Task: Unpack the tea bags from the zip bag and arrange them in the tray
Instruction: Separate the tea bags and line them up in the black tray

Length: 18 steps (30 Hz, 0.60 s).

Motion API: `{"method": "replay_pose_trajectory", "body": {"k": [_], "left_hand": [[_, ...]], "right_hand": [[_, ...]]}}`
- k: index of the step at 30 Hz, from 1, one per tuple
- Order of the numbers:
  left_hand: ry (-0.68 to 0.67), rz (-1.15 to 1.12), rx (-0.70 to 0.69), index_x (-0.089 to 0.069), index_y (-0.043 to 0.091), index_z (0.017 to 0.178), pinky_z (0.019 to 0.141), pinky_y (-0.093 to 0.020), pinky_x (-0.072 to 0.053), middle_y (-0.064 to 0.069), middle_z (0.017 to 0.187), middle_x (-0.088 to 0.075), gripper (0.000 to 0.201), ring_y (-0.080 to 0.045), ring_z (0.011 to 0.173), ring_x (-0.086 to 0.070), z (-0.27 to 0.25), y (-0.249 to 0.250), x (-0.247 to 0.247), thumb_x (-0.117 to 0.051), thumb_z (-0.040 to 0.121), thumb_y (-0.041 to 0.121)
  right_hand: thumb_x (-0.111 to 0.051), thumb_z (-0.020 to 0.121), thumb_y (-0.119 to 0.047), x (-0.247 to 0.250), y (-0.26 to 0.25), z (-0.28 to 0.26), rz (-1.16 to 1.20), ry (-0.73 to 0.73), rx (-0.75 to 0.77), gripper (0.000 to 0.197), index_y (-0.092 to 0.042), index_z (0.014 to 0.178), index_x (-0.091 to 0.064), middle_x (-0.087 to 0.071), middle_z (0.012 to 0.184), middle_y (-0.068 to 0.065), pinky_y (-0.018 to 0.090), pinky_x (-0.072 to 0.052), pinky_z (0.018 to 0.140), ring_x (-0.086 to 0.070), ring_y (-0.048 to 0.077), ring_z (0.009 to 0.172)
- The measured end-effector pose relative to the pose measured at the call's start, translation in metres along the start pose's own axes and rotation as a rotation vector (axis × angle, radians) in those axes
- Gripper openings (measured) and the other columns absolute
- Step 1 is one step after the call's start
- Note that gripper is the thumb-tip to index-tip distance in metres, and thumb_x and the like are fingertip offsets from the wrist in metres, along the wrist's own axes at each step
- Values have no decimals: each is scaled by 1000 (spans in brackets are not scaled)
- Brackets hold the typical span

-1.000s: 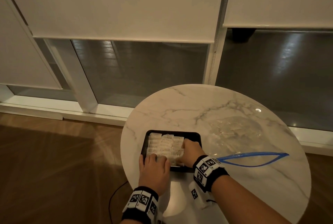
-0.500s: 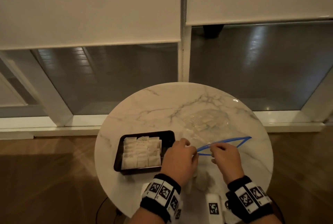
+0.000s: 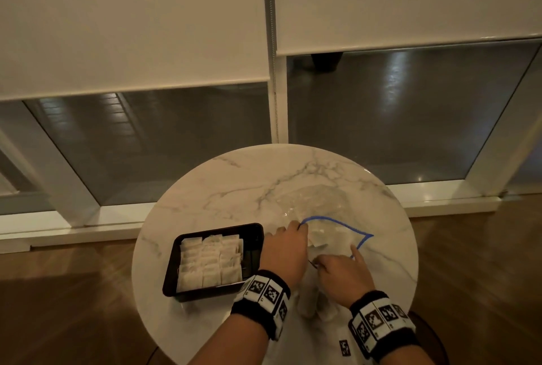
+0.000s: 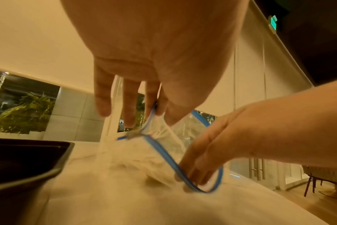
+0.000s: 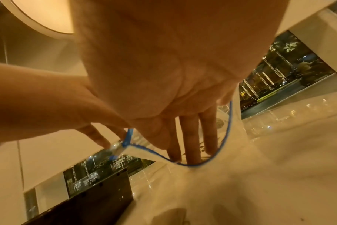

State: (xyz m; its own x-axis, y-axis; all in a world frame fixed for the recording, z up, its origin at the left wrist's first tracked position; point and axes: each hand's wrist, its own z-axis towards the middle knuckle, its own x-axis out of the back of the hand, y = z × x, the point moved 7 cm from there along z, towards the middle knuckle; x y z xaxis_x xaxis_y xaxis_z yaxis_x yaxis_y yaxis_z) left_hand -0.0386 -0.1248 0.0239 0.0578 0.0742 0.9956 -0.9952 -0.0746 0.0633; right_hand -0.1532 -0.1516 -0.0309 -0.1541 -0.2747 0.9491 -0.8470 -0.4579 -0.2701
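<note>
Both hands are off the tray [image 3: 214, 291] now. The left hand [image 3: 283, 250] pinches the bag's [image 3: 319, 209] blue rim and lifts it, the mouth gaping wider. The right hand [image 3: 344, 275] reaches in, fingers [image 5: 190, 146] straight inside the opening.

Round white marble-topped table [image 3: 234, 188] with grey veining, black rectangular plastic tray [image 3: 170, 276] of white tea bags [image 3: 209, 262] at its left, clear blue-rimmed zip bag [image 3: 319, 203] at right
</note>
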Motion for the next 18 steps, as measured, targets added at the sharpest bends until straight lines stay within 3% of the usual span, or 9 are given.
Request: {"method": "replay_pose_trajectory", "body": {"k": [3,4,6,8,12,16,18], "left_hand": [[100,-61,-17,-38,21,148,86,-48,-51,-1,139,-49,53,-29,112,-59,1,-4,9,-55,97,15],[115,-83,-19,-37,23,148,84,-48,-52,1,143,-46,58,-28,113,-58,0,-5,9,-58,95,13],[109,-143,-27,-29,25,151,83,-48,-54,4,152,-35,69,-26,119,-54,-1,-6,6,-59,92,7],[71,-216,-54,-22,26,154,88,-47,-55,7,159,-23,79,-25,129,-47,-1,-5,-1,-57,90,-2],[76,-332,-123,-22,24,157,106,-41,-48,5,161,-22,87,-25,136,-42,-3,-2,0,-55,85,-12],[95,-347,-187,-22,25,158,114,-33,-39,5,162,-23,86,-21,139,-38,-12,4,4,-57,87,-9],[107,-361,-195,-25,24,157,114,-33,-40,5,162,-25,86,-22,139,-40,-16,5,5,-58,85,-9]], "right_hand": [[-33,99,-24,-4,0,4,140,-65,-22,42,-28,130,-60,-67,127,-2,38,-41,108,-62,18,116],[-34,99,-20,-1,-2,6,204,-67,-39,42,-24,134,-58,-65,130,1,36,-47,103,-61,20,118],[-37,99,-13,9,-3,10,291,-62,-86,42,-19,137,-56,-63,133,7,33,-49,99,-60,22,120],[-40,100,-8,20,-1,18,393,-60,-158,43,-15,141,-52,-57,140,10,33,-46,103,-55,24,126],[-38,100,-5,39,3,38,506,-63,-288,50,-13,150,-41,-45,152,10,32,-36,111,-43,25,139],[-41,105,-15,38,1,64,433,-228,-362,37,-5,139,-49,-57,133,12,32,-44,102,-55,26,123],[-52,101,-30,29,5,75,597,-255,-408,26,-11,114,-63,-62,108,5,32,-51,96,-61,23,106]]}}
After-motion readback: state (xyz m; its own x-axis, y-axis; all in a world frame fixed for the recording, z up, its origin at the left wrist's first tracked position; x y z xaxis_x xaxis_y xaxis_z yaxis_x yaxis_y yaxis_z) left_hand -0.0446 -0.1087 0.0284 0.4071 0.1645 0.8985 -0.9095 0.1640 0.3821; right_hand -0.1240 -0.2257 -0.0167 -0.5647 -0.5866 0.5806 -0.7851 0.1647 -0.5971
